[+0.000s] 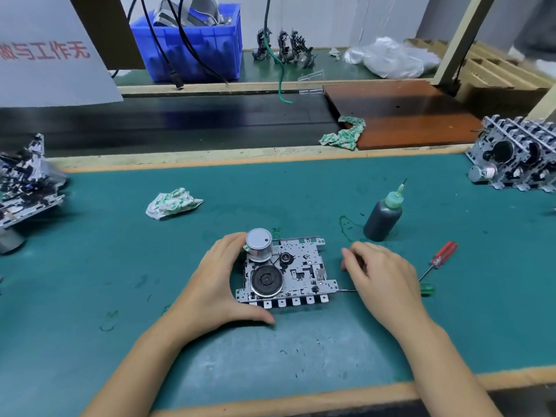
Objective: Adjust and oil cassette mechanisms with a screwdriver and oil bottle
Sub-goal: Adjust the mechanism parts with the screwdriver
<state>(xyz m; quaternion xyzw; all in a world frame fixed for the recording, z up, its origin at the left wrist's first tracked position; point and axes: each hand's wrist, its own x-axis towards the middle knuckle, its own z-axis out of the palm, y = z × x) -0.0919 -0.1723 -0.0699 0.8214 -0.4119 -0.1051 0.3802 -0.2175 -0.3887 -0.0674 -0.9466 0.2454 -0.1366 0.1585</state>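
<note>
At the near edge of the green-matted desk (90, 251), our two bare forearms reach in toward a single cassette mechanism (296, 273) lying flat at the desk's middle, its silver motor can (258, 243) standing at the far-left corner of the chassis and a black flywheel (266, 279) below it. Our left hand (210, 284) cups the mechanism's left side, thumb curled along its near edge and fingers wrapped up by the motor, clasped on the unit. Our right hand (382, 278) hovers just beside the mechanism's right side, fingers loosely curled; a thin metal shaft runs under it and a green handle (426, 288) shows past the palm, but we cannot tell whether the hand grips it. Just beyond, toward the right edge, a red-handled screwdriver (442, 255) lies on the mat. Farther back stands the dark oil bottle (382, 219), upright with its green nozzle, green smears on the mat beside it. A crumpled cloth (173, 203) sits left of centre. Stacks of further mechanisms rest at the left edge (27, 182) and the far-right corner (517, 155). Past the desk's far edge run a dark conveyor belt (180, 121), a second rag (344, 133) against a brown board (400, 115), and a blue bin (192, 43).
</note>
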